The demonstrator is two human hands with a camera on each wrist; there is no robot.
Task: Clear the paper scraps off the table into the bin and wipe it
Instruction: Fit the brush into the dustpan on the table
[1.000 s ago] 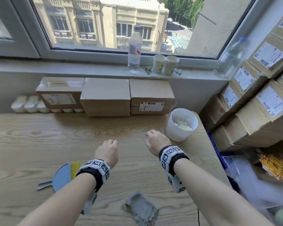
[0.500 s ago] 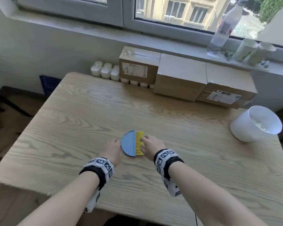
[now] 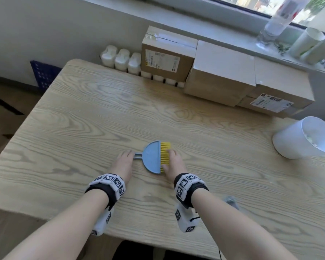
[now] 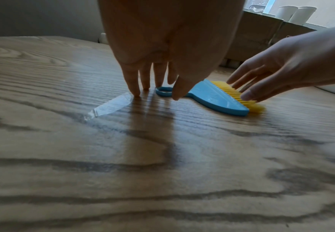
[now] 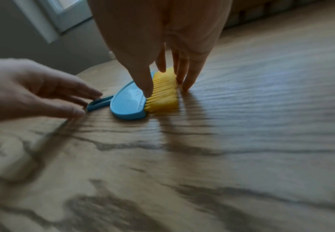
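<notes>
A small blue brush [image 3: 152, 158] with yellow bristles [image 3: 165, 155] lies flat in the middle of the wooden table [image 3: 83, 119]. My left hand [image 3: 129, 153] stands with straight fingers, tips on the table beside the brush's ring handle [image 4: 163, 91], thumb hovering over it. Straight fingers of my right hand [image 3: 167, 160] straddle the bristles [image 5: 163, 94], thumb at the blue edge, fingertips [image 5: 184, 84] on the table past the bristle tips. The white bin [image 3: 296, 141] stands at the table's right edge with something pale inside. A grey cloth [image 3: 231, 200] peeks out behind my right forearm.
Cardboard boxes [image 3: 219, 76] and white bottles [image 3: 120, 59] line the table's far edge under the windowsill, where a water bottle [image 3: 276, 21] and paper cups [image 3: 308, 44] stand. A bright streak [image 4: 111, 106] shines on the wood left of my left fingers.
Both hands left the spot near the bin and came down on either side of the brush. In the last half second the left hand slid left to the handle.
</notes>
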